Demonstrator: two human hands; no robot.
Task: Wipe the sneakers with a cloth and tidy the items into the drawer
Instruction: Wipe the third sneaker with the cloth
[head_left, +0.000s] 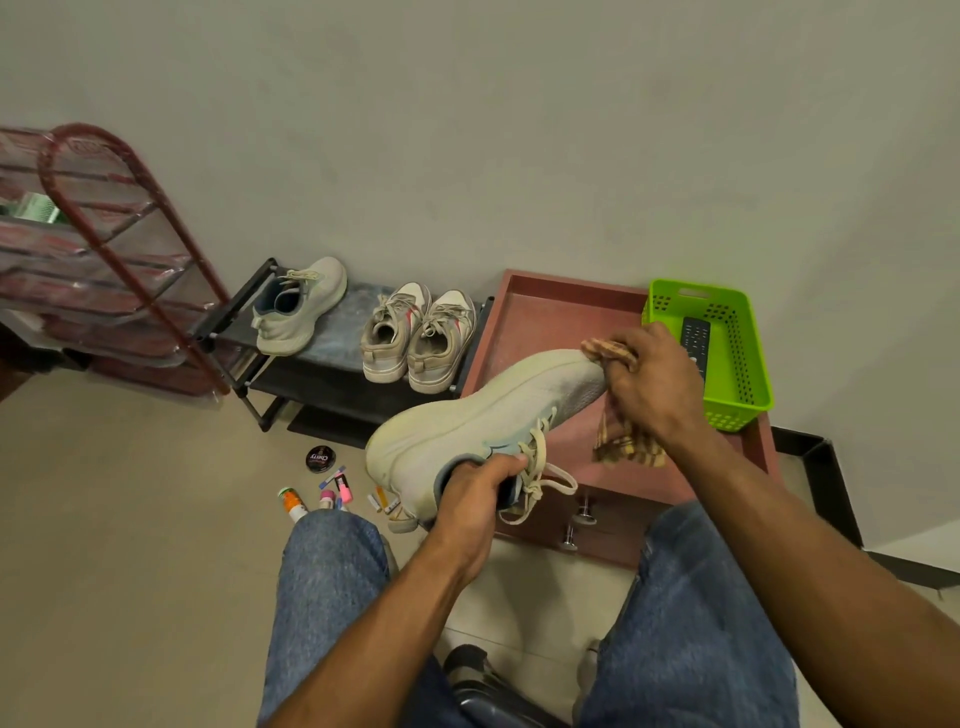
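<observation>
Pale grey-green mesh, the sneaker (483, 421) is held in the air on its side, sole toward the wall, toe up and to the right, over the near edge of the red cabinet (540, 317). The left hand (475, 499) grips it at the heel, fingers curled into the collar and thumb on the rim by the laces. The right hand (657, 382) clenches a checked cloth (623, 441) and presses it against the toe; one end of the cloth pokes out above the fingers, the rest hangs below the palm.

Behind the right hand a green basket (727, 332) stands on the cabinet's far right corner with a remote (693, 332) inside. The cabinet's knobs (584, 512) face the knees. On a low black rack (332, 358) to the left sit the matching sneaker (298, 306) and a beige pair (418, 338). On the floor between rack and left knee lie a polish tin (320, 459) and several small bottles (337, 491), close under the held heel. Bare floor opens to the left.
</observation>
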